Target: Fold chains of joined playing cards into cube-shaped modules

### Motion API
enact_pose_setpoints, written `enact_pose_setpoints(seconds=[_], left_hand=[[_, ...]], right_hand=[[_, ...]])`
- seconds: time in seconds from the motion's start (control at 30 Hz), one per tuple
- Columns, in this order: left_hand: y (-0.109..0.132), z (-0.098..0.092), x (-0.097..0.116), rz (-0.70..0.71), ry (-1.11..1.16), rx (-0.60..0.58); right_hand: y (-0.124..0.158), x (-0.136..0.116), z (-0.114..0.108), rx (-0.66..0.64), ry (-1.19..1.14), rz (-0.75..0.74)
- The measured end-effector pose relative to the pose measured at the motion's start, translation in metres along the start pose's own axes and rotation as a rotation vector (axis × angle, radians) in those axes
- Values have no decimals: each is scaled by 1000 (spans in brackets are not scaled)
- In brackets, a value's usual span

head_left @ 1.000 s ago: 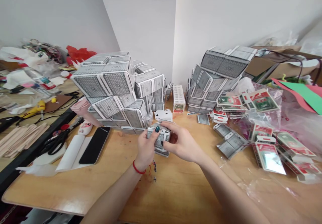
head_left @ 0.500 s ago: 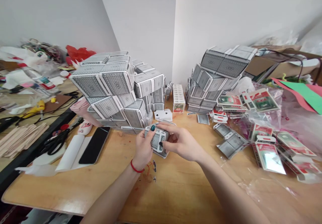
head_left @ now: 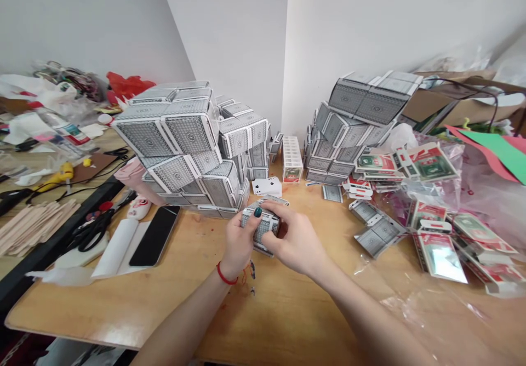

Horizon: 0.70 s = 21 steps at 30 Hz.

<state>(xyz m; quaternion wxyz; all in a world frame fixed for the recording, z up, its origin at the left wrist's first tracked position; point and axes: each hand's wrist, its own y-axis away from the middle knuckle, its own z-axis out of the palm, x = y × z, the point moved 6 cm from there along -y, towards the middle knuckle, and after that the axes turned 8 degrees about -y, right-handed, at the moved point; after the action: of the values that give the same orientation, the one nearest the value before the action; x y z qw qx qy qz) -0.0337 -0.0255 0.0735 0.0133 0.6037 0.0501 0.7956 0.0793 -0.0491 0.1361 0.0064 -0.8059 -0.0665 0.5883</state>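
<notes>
Between my hands, low over the table's middle, is a small block of folded playing cards (head_left: 258, 235) with grey patterned backs and white edges. My left hand (head_left: 238, 244) wraps its left side, the thumb with a dark green nail lying on top. My right hand (head_left: 299, 238) grips it from the right, thumb bent against the near face and fingers curled over the far edge; some fingertips are hidden. Just beyond lie loose playing cards (head_left: 267, 186), the top one a face-up two of spades. A clear case of card packs (head_left: 292, 160) stands behind them.
Tall stacks of folded-card blocks rise at left (head_left: 191, 136) and right (head_left: 349, 130). A phone (head_left: 155, 236), black scissors (head_left: 95, 232) and wooden sticks (head_left: 39, 226) lie leftward. Red-and-green card boxes (head_left: 441, 251) and joined folded cards (head_left: 376, 229) lie at right.
Both hands and the card block have shifted slightly to the right. My right thumb has moved in closer over the block's near face.
</notes>
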Motion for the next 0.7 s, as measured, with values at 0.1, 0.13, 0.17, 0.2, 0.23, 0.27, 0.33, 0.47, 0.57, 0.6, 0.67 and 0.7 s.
enact_pose_setpoints(seconds=[0.1, 0.13, 0.17, 0.2, 0.23, 0.27, 0.33, 0.47, 0.57, 0.6, 0.67, 0.7], left_hand=[[0, 2, 1, -14, 26, -7], [-1, 2, 1, -20, 39, 5], [-2, 0, 1, -26, 53, 24], [-4, -2, 1, -30, 68, 49], [-5, -4, 1, -32, 81, 73], [-6, -6, 1, -32, 90, 93], [-6, -8, 2, -20, 100, 105], [-1, -6, 5, 27, 76, 75], [4, -2, 6, 30, 31, 46], [5, -1, 6, 21, 21, 36], [7, 3, 5, 6, 7, 15], [8, 4, 4, 2, 2, 7]], right_hand=[[0, 0, 0, -2, -3, -24], [-1, 2, -1, 7, -2, -16], [-1, 4, -3, 19, 3, 2], [-2, 7, -4, 30, 9, 27], [-3, 10, -6, 36, 10, 52], [-4, 12, -7, 34, 4, 69], [-4, 11, -6, -6, -26, 65], [-1, -4, -4, -6, 22, -52], [4, -9, -2, 22, 126, -72], [5, -9, -1, 23, 157, -59], [6, -9, -1, 25, 209, -35], [7, -8, -2, 25, 227, -29]])
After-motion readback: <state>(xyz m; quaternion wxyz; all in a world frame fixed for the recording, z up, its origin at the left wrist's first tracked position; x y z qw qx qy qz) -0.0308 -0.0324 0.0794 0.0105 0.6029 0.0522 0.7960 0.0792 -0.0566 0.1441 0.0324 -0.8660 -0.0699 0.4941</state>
